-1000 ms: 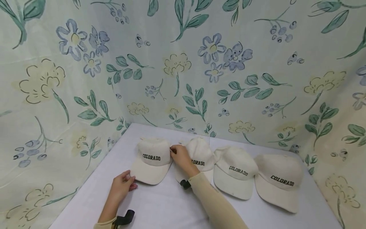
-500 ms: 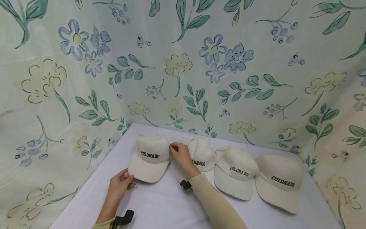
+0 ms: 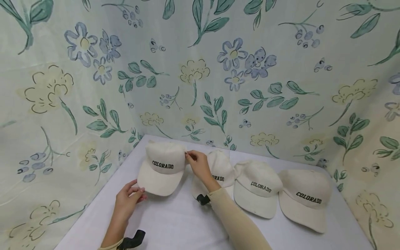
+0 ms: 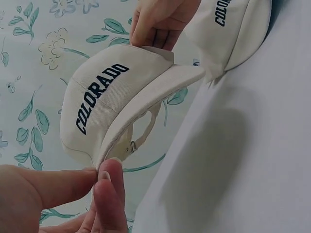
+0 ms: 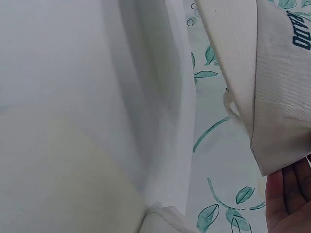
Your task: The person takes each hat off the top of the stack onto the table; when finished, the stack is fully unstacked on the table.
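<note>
A cream baseball cap [image 3: 165,158] with COLORADO in dark letters hangs above the table between both hands, its brim toward the person. My left hand [image 3: 126,201] pinches the brim's left edge between thumb and fingers; the left wrist view shows this grip up close. With thumb and fingertips, my right hand [image 3: 200,166] pinches the right side of the crown. In the left wrist view, the cap's back strap and buckle [image 4: 133,145] show under the brim, and a shadow lies on the cloth. A second cap [image 3: 218,165] sits partly behind the right hand and forearm.
Two more cream COLORADO caps, a middle one [image 3: 257,187] and a far-right one [image 3: 304,198], lie in the row on the white-covered table [image 3: 175,225]. A floral curtain [image 3: 200,86] rises behind and beside it.
Both hands have raised the cap off the table and shifted it slightly to the left, keeping their pinches. The other caps have stayed in place.
</note>
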A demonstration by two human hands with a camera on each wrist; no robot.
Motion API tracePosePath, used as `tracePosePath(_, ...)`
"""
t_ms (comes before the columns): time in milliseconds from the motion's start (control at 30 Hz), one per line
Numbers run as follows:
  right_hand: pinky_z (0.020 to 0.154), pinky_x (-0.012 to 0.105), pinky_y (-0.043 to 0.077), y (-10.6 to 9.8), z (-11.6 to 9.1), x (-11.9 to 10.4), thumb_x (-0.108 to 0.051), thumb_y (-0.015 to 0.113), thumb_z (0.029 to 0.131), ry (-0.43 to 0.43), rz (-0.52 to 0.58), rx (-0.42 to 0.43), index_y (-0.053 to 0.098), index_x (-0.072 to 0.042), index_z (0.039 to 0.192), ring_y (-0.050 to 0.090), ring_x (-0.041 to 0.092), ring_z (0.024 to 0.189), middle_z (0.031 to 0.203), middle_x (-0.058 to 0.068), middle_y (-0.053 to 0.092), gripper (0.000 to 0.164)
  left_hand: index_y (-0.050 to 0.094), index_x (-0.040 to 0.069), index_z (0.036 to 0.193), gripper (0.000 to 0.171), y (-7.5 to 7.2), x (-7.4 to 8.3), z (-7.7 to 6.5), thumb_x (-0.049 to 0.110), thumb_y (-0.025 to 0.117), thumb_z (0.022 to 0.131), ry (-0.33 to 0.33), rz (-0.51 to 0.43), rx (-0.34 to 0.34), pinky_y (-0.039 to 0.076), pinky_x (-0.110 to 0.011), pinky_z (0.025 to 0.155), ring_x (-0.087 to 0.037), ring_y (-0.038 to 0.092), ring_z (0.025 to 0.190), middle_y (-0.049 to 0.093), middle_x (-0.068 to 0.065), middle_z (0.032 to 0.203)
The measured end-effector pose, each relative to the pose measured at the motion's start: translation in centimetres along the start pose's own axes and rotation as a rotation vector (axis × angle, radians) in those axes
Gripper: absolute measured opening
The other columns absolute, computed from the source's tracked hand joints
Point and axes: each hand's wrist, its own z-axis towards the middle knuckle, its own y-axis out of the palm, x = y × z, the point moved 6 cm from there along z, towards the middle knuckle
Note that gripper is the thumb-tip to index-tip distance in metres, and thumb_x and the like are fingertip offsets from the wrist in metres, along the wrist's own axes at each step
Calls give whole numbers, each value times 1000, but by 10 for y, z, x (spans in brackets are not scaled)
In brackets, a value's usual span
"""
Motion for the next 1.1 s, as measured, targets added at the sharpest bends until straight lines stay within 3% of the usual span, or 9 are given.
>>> tracePosePath(200,75,27,57,-9,3,-8,-17,67,101,-18,72,18,77,-7,107,68,14,87,100,3,75,15,40,4,151,56,2,11,-1,9,64,101,25,-27,-5,58,-22,73,-15,71,80,70,-11,103)
tracePosePath(533,77,30,57,-29,12,-23,-20,67,101,-58,39,66,77,-7,107,69,16,88,102,4,75,18,37,6,152,61,10,24,-2,14,67,100,31,-42,-21,57,-21,75,-16,71,84,68,-20,112)
tracePosePath(867,75,29,56,-41,17,-29,-21,67,101,-99,43,82,77,-8,108,69,16,88,101,3,75,18,37,6,151,61,18,35,-5,15,69,99,59,-39,-40,57,-21,77,-18,71,85,69,-19,110)
tracePosePath(1100,77,30,57,-46,20,-31,-19,66,101,-66,57,96,76,-6,107,69,17,90,101,5,75,17,36,6,150,62,20,44,-3,18,70,99,88,-4,-40,56,-20,77,-17,72,85,69,-20,110)
